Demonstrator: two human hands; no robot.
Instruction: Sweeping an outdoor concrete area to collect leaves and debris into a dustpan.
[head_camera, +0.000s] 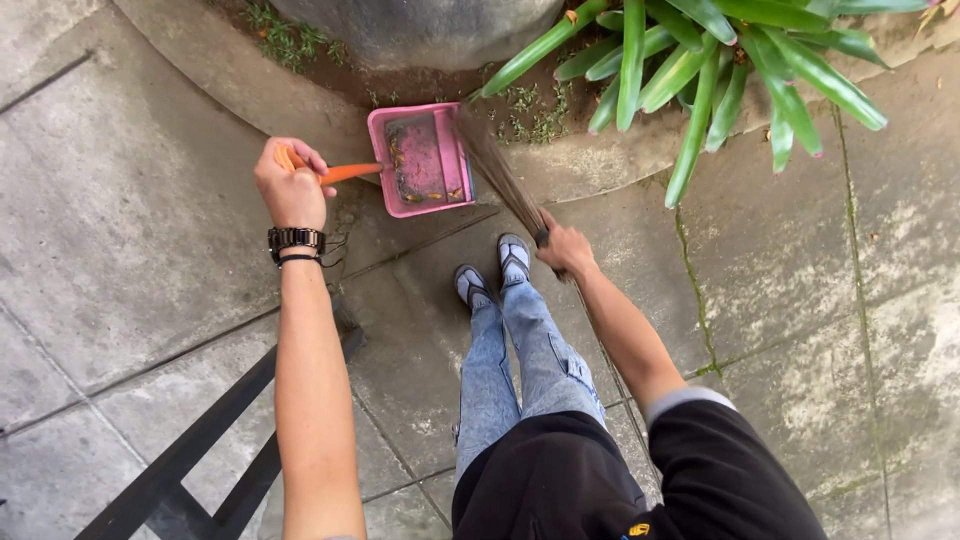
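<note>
Dustpan, pink plastic, rectangular (423, 160), is lying on the grey concrete paving (130, 200) just ahead of the person's sandalled feet (495, 270), its open mouth facing the feet and the far edge sitting by the curved concrete kerb (590, 160). Left hand (291, 187) is gripping the dustpan's orange handle (345, 172), fingers wrapped tight around it; the handle's long axis is running left-to-right, from the fist to the pan. Right hand (566, 247) is closing around the thin dark stick of a brown bristle broom (500, 170), fingers curled on it; the broom is slanting up-left from that hand, bristle end touching the pan's right rim. So the pan is lying between the two hands, nearer the broom tip than the left fist. Bits of orange and dark litter are sitting inside the pan. Outdoors: cracked paving slabs with moss in the joints, a green strap-leaved plant (700, 60) in the soil bed beyond the kerb, dark metal frame (190, 450) at lower left.
</note>
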